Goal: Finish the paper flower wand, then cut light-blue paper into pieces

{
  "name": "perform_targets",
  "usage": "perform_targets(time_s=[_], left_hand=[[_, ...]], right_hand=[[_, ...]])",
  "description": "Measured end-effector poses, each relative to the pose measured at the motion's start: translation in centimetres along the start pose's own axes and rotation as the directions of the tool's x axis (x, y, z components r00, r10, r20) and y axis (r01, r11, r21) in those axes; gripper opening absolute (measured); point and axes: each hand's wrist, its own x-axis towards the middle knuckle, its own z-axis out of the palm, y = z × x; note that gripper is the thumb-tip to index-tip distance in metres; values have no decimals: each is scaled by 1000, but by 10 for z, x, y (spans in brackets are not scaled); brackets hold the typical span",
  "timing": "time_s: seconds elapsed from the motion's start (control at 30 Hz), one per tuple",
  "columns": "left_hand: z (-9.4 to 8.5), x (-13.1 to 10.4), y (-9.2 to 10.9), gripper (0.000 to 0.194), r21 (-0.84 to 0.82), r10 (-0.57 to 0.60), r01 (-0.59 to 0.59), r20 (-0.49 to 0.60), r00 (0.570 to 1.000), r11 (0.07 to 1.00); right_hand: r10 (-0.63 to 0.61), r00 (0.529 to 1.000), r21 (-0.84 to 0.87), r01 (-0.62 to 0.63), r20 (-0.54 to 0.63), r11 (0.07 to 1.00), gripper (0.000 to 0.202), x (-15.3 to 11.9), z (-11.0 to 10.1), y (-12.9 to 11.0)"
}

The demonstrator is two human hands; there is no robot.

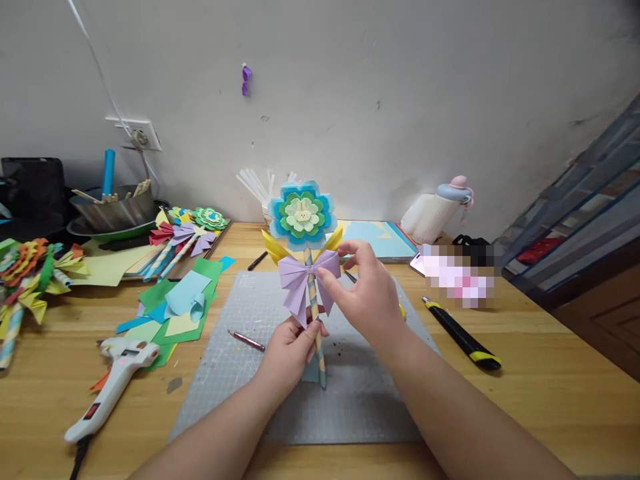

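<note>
Holding paper flower [303, 217] near-upright above gray cutting mat [235, 393], with bloom leaning slightly left and stem foot to the right. Gripping striped stem [313, 293] just below purple bow [295, 283] with left hand [295, 347], fingers curled closed around it, thumb in front. Pinching the bow's right loop lightly between thumb and forefinger of right hand [367, 287], with other fingers loosely bent. Cannot tell whether touching mat at stem foot. Note blue, green and cream petal layers, tiny dots at center, and yellow leaves [277, 250] between bloom and bow. See on mat, left of left hand, a dark red pencil [246, 340]; find any lettering there too small to read. Note grid lines on mat, with tiny edge print, illegible. Farther left, find white glue gun [120, 373] with red switch, markings unreadable, just beside colored paper scraps [187, 293]. Behind those, see more paper flowers [195, 230] and metal bowl [120, 210] with wooden sticks. Right of mat, see black-and-yellow cutter [460, 335], brand not legible, and pixelated pink item [463, 277], hiding any label. Toward wall, note light-blue paper sheets [370, 240], black pen [257, 260], white straw-like sticks [253, 183] behind bloom, and white bottle [435, 217] with blue lid, seen without readable writing.
</note>
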Motion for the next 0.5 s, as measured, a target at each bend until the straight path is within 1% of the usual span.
perform_targets(time_s=[0.07,0.1,0.13,0.17,0.2,0.23,0.3,0.33,0.37,0.4,0.43,0.5], left_hand=[[-1,0,1,46,-13,3,-3,-12,1000,1000],[-1,0,2,47,-20,6,-7,-21,1000,1000],[-2,1,4,47,-26,11,-12,-31,999,1000],[-3,1,6,47,-31,16,-18,-43,999,999],[-4,2,9,47,-34,23,-25,-56,998,999],[-5,3,12,46,-36,32,-34,-72,997,999],[-8,4,18,45,-39,46,-50,-102,994,998],[-10,5,20,44,-41,49,-53,-110,993,998],[-11,5,21,43,-42,46,-51,-111,993,998],[-12,4,22,42,-44,37,-42,-103,994,998],[-12,4,22,41,-46,22,-27,-88,996,999],[-13,2,21,38,-51,-8,5,-54,999,999]], right_hand=[[4,999,70,-1,-43,998,32,-4,0,7],[43,998,145,-37,-38,989,28,-8,1,12],[98,995,237,-96,1,967,25,-14,4,17],[159,984,332,-176,76,927,24,-21,8,22],[210,959,408,-272,192,872,25,-29,12,27],[231,914,453,-370,333,811,27,-39,17,30],[216,792,500,-544,571,674,32,-58,28,34],[197,738,513,-610,645,605,35,-66,33,34],[165,697,527,-655,698,542,37,-73,37,34],[127,671,542,-683,731,491,37,-79,40,32],[91,657,557,-697,748,452,37,-82,43,31],[41,649,581,-705,759,407,33,-85,45,28]])
